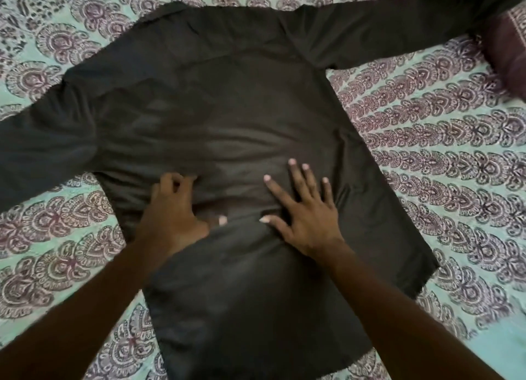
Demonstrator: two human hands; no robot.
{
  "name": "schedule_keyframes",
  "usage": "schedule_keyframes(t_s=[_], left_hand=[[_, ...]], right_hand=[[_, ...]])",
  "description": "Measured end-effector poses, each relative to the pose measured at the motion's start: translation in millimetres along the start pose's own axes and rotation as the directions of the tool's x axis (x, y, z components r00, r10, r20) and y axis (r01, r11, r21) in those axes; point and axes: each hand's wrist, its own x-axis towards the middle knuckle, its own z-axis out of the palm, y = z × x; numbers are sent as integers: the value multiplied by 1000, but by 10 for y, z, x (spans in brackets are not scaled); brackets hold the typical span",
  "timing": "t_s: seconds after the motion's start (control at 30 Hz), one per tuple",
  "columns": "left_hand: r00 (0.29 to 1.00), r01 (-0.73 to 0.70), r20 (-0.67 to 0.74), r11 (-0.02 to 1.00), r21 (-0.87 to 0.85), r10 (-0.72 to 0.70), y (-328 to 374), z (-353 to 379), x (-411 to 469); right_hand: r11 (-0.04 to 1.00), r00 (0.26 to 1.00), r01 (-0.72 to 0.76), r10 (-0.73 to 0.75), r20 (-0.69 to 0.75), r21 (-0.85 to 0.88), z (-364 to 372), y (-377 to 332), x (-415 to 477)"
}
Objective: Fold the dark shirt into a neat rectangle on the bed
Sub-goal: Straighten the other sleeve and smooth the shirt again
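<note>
The dark shirt (227, 109) lies spread flat, back side up, on the bed, collar end far from me, hem toward me. One long sleeve stretches to the left edge, the other runs to the upper right corner. My right hand (304, 208) rests flat on the shirt's middle with its fingers spread and straight. My left hand (173, 211) lies beside it on the fabric, its fingers curled at the tips and bunching small wrinkles of cloth. Both forearms reach in from the bottom of the view.
The bed is covered by a mint-green sheet (441, 166) with a maroon paisley print. A maroon cushion (509, 52) lies at the right edge, next to the far sleeve's end.
</note>
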Motion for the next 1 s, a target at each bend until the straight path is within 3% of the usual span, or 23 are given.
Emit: schedule_keyframes(t_s=[0.1, 0.2, 0.23, 0.3, 0.37, 0.4, 0.47, 0.57, 0.6, 0.67, 0.73, 0.8, 0.9, 0.97, 1.0], left_hand=[[987, -77, 151, 983, 169, 51, -140, 259, -218], [994, -73, 93, 981, 181, 57, -222, 348, -347], [996, -75, 51, 983, 168, 67, -220, 382, -393], [989, -148, 37, 975, 164, 144, -248, 491, -526], [978, -206, 49, 960, 188, 201, -295, 640, -723], [980, -200, 34, 954, 224, 197, -323, 707, -831], [987, -125, -62, 953, 278, 148, -338, 794, -1014], [980, -47, -177, 967, 252, 94, -176, 850, -1277], [975, -94, -174, 969, 230, 136, -115, 903, -1349], [973, -203, -79, 966, 161, 218, -28, 1035, -1503], [979, -202, 51, 970, 132, 197, -13, 1180, -1613], [984, -169, 91, 971, 170, 156, -50, 1268, -1668], [991, -132, 24, 977, 170, 130, -72, 1309, -1747], [992, -127, 0, 973, 194, 130, -64, 1352, -1850], [990, -135, -11, 969, 207, 141, -58, 1402, -1921]], right_hand=[[947, 947, -322, 321, 6, 4, -40, 365, -330], [823, 832, -552, 554, 26, 133, -98, 412, -460], [836, 845, -529, 534, 6, 143, -109, 321, -449], [950, 954, -299, 300, 7, 90, -74, 92, -464], [995, 995, -99, 99, 24, 18, -3, 18, -617], [993, 993, -118, 118, 21, 9, 21, 52, -742], [953, 953, -303, 302, 19, 28, 50, 208, -1031], [878, 879, -475, 471, 71, 56, -40, 340, -1289], [879, 883, -469, 464, 72, 81, -72, 339, -1281], [950, 950, -304, 298, 91, 69, -122, 305, -1265], [988, 979, -153, 147, 143, 26, -127, 359, -1331], [960, 950, -279, 272, 153, 29, -75, 476, -1525], [823, 826, -562, 554, 105, 82, 8, 622, -1873], [780, 786, -618, 612, 86, 98, 0, 639, -1884], [797, 804, -594, 592, 50, 112, -24, 629, -1817]])
